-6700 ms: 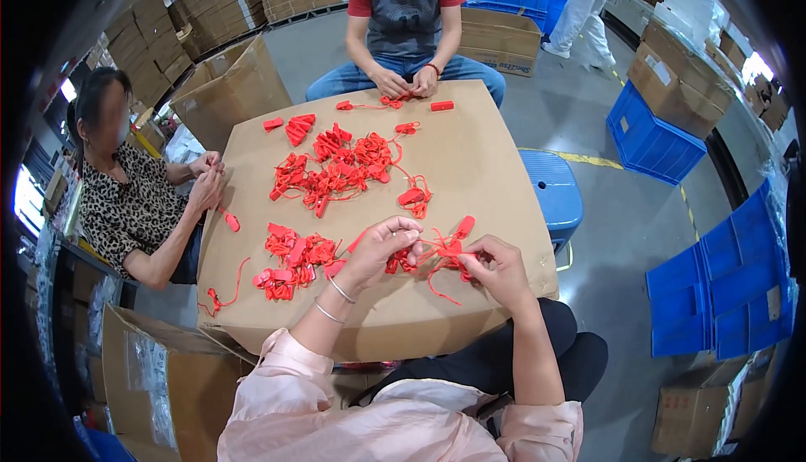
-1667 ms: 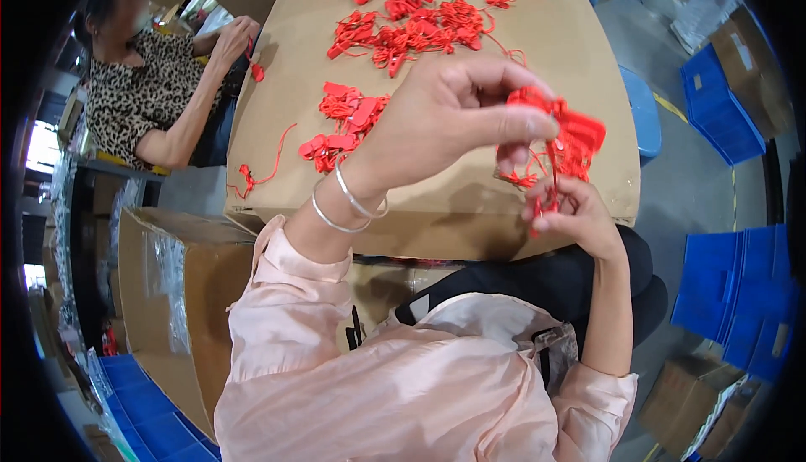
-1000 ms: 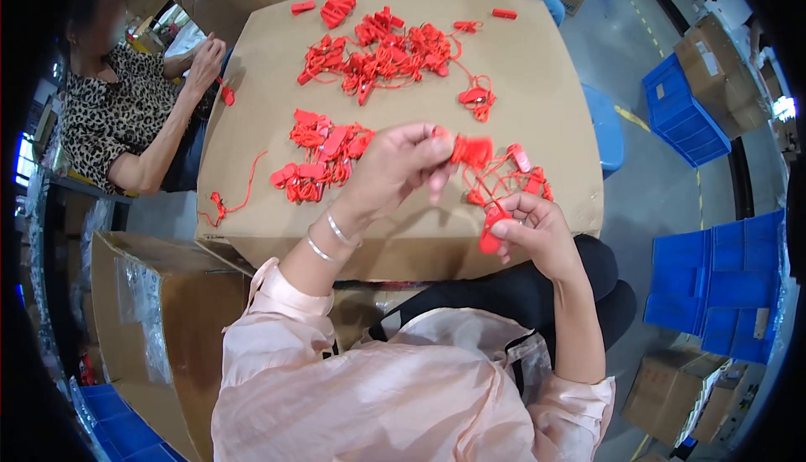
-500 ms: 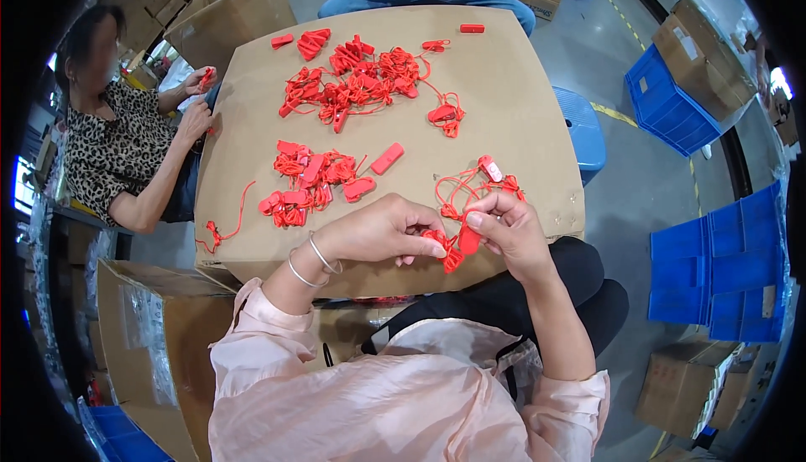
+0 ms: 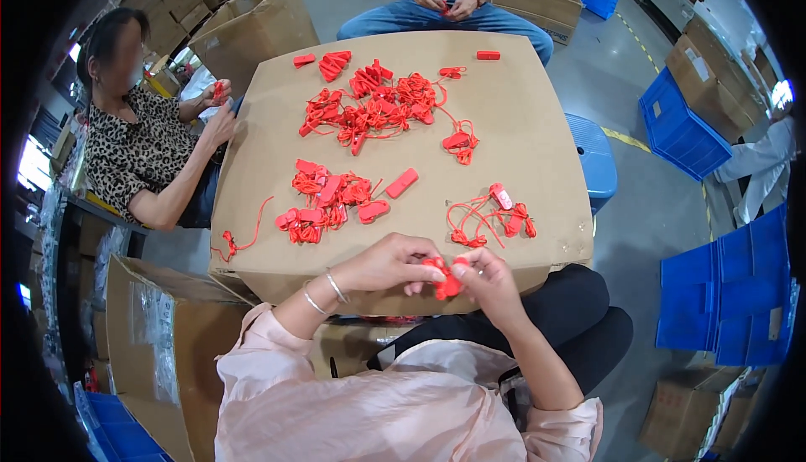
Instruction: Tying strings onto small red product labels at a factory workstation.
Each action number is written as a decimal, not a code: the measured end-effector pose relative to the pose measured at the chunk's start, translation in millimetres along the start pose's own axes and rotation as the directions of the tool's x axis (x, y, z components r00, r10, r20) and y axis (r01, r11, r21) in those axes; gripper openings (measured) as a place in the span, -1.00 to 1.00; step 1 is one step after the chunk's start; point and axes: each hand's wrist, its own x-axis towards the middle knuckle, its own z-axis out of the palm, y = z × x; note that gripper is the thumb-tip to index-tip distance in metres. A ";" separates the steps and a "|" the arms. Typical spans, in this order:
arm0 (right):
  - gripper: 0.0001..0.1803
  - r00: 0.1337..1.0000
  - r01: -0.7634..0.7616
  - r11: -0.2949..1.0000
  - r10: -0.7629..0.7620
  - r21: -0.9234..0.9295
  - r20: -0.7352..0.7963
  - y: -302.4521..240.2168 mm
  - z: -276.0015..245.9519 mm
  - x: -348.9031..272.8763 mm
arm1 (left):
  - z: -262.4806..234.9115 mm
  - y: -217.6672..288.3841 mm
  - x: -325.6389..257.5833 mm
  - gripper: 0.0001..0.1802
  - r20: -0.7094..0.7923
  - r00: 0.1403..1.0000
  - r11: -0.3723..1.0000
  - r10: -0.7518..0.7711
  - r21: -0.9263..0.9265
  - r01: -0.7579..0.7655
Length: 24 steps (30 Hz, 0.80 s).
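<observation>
Brown cardboard cartons [image 5: 243, 17] stood stacked behind the table; an open carton [image 5: 159, 336] stood at lower left; blue crates [image 5: 722, 294] stood right.

My two hands meet at the near edge of the table [image 5: 537, 126], my left hand [image 5: 388, 264] and right hand [image 5: 487, 281] pinching a small red piece [image 5: 443, 277]. Just past my fingers the brown top is bare, so I could slide forward a little. Then a red pile [image 5: 329, 202] blocks the left, and a red bunch with strings [image 5: 494, 214] blocks the right. Between them there is a bare lane up the middle, with one loose red bar [image 5: 401, 183] beside it. Farther up, a big red heap [image 5: 378, 105] fills the middle. The right side of the top is bare. A box [image 5: 159, 353] stands close by my left arm.
</observation>
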 end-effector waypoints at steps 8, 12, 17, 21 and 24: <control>-0.76 0.999 -0.017 0.972 0.026 -0.234 0.037 4.3 -39.9 15.5 | -129.6 -7.1 -50.0 -0.79 -0.516 0.841 0.968 0.163 0.246 -0.037; -0.86 0.962 0.127 0.832 -0.236 -0.540 -0.136 -11.2 -63.6 21.5 | -136.1 -12.5 -37.2 -0.74 -0.517 0.641 0.451 0.567 0.846 0.284; -0.90 0.787 0.132 0.553 -0.563 -0.823 -0.252 -33.5 -91.9 41.7 | -78.2 2.3 22.2 -0.74 -0.349 0.637 0.287 0.688 0.936 0.203; -0.93 0.768 0.167 0.528 -0.599 -0.833 -0.226 -45.7 -87.6 47.3 | -74.5 -9.3 55.1 -0.73 -0.235 0.720 0.151 0.653 0.972 0.180; -0.92 0.803 0.268 0.306 -0.594 -0.914 0.036 -49.7 -71.3 53.0 | -81.8 -13.2 57.8 -0.74 -0.285 0.757 0.246 0.588 0.955 0.168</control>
